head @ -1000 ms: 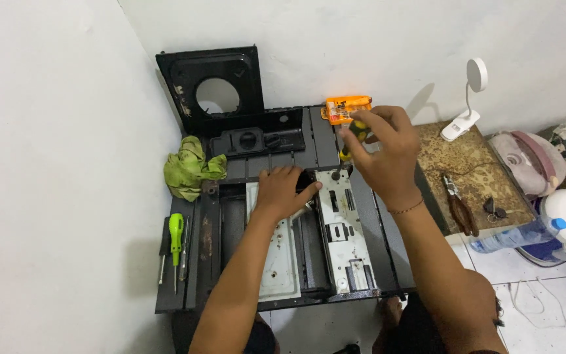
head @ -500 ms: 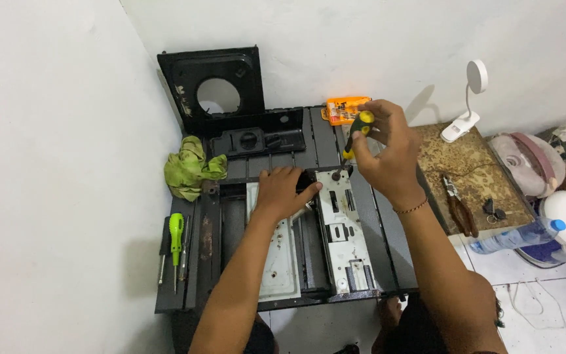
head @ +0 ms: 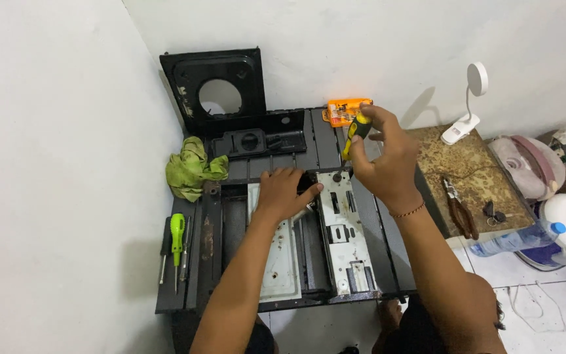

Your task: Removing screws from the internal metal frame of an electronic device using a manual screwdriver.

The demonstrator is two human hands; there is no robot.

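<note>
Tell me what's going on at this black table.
A person works on a dismantled black device with grey metal plates. The right hand holds a yellow-and-black screwdriver upright, tip down at the plate's top end. The left hand rests flat on the parts beside it. A crumpled green cloth and a green-handled screwdriver lie on the left.

Bright, even light; soft shadows.
</note>
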